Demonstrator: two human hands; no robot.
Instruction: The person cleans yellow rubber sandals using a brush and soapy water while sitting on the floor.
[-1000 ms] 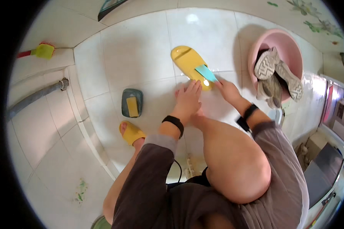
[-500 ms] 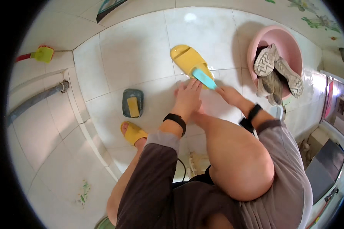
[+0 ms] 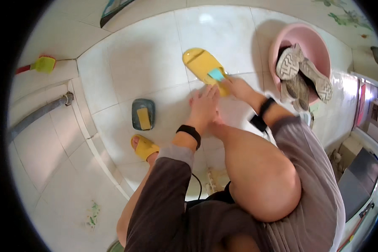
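A yellow slipper (image 3: 201,63) lies on the tiled floor in front of me. My right hand (image 3: 236,87) is closed round a turquoise brush (image 3: 216,74), whose end rests against the slipper's near half. Beside it, my left hand (image 3: 205,105) reaches over my bare right foot, with its fingers stretched out and their tips at the slipper's near edge. Whether those fingers press on the slipper is hard to see. The matching yellow slipper (image 3: 145,147) is on my left foot.
A dark soap dish (image 3: 135,122) holding a yellow soap bar (image 3: 144,118) stands to the left. At right, a pink basin (image 3: 319,46) contains dirty shoes (image 3: 289,63). A yellow-green brush (image 3: 45,64) is by the left wall, above a grey pipe (image 3: 38,119).
My right hand has moved left and closer to the slipper, so less of the brush shows. My left hand stays at the slipper's near edge. The whole view has shifted slightly.
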